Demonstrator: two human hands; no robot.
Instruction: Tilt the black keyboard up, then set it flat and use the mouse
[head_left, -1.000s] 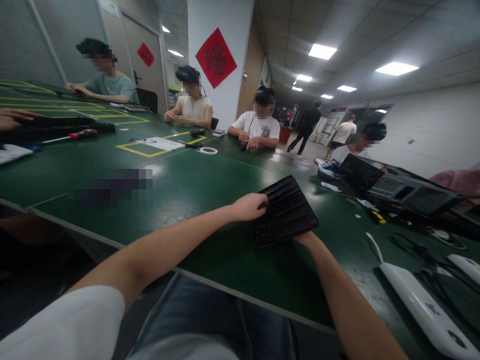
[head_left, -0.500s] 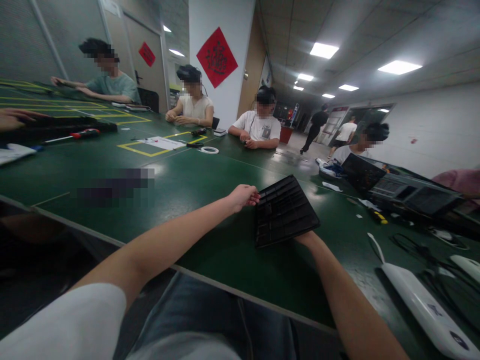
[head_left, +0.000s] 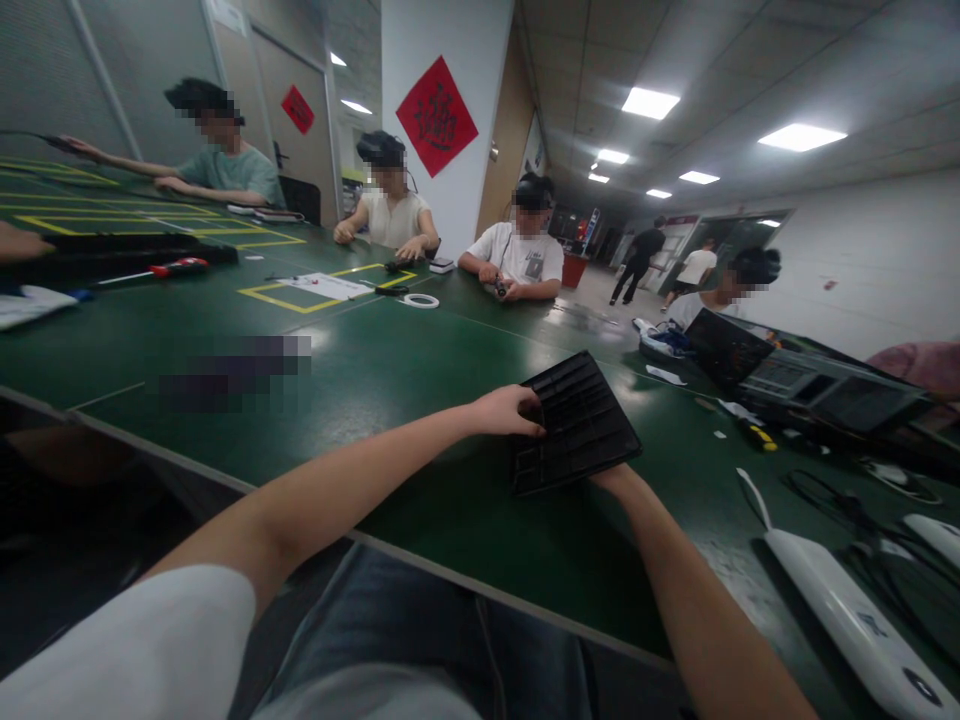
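Observation:
A black ribbed plastic panel [head_left: 581, 415] stands tilted on the green table [head_left: 420, 380] in front of me. My left hand [head_left: 510, 412] rests on its left edge, fingers curled onto the panel's face. My right hand [head_left: 611, 478] is under the panel's near right edge; its fingers are hidden behind the panel and only the wrist shows.
A white device [head_left: 847, 620] and black cables [head_left: 847, 505] lie at the right. Dark open equipment [head_left: 817, 385] sits at the far right. Several people sit along the table's far side. A red-handled tool [head_left: 169, 268], white ring [head_left: 418, 300] and yellow tape marks lie left.
My left hand drew back from the panel's edge half a second ago, then returned onto the panel's left side. The panel stays tilted in the same spot.

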